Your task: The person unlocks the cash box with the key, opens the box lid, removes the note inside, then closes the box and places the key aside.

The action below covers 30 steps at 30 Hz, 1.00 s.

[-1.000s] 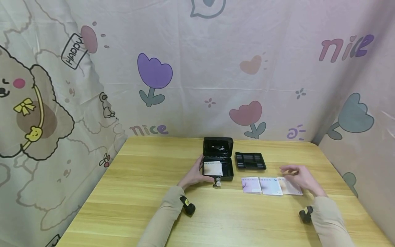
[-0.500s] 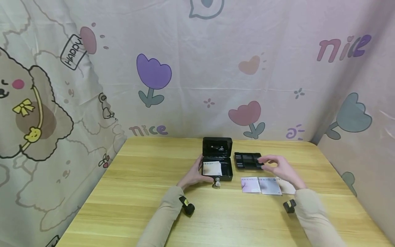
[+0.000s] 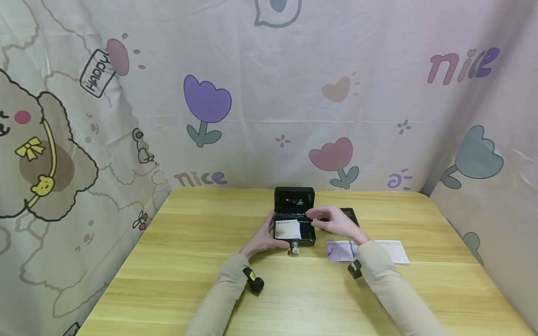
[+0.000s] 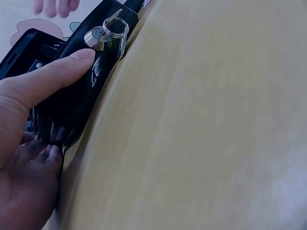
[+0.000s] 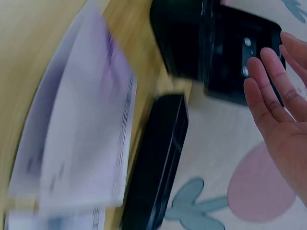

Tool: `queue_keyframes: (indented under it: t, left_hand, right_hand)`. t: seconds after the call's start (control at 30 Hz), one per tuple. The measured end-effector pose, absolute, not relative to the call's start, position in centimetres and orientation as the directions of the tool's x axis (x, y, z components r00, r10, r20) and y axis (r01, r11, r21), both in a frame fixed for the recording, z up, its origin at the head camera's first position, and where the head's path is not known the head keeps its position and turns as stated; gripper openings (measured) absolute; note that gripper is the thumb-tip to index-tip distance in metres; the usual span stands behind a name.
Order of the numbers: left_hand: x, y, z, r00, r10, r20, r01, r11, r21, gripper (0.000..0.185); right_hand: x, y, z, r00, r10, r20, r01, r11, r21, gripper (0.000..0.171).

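Wood bench [image 3: 168, 280], cartoon cloth wall [image 3: 126, 116] behind. Left hand [image 3: 264, 237] grips black box [image 3: 294, 224]; right hand [image 3: 336, 223] flat & loose above it, holding nothing.

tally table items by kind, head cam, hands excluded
Open black cash box, left hand gripping its left side, right hand over it: 1
Black coin tray, partly hidden behind the right hand: 1
Paper sheets on the table, the forearm may hide more: at least 2
Paper inside the box: 1
Key in the box lock: 1
Total: at least 6
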<state>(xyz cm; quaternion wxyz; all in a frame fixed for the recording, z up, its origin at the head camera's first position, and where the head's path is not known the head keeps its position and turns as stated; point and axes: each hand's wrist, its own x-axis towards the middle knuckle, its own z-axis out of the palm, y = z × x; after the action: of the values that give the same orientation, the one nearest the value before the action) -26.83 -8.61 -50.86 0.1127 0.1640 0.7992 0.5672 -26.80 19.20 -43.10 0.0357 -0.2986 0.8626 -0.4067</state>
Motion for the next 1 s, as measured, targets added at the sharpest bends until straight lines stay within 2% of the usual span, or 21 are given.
queue_keyframes:
  t: [0.47, 1.0]
  left_hand:
    - [-26.6, -8.7, -50.8, -0.923, 0.384, -0.003, 0.143, 0.353, 0.925, 0.127]
    - [-26.7, -8.6, -50.9, -0.923, 0.384, 0.017, 0.152, 0.324, 0.934, 0.125]
  right_hand:
    - [-29.2, 13.9, -45.0, -0.745, -0.655, 0.128, -0.492, 0.410, -0.768, 0.036]
    - [-30.5, 12.4, -47.6, -0.761, -0.643, 0.089, -0.436, 0.406, -0.803, 0.035]
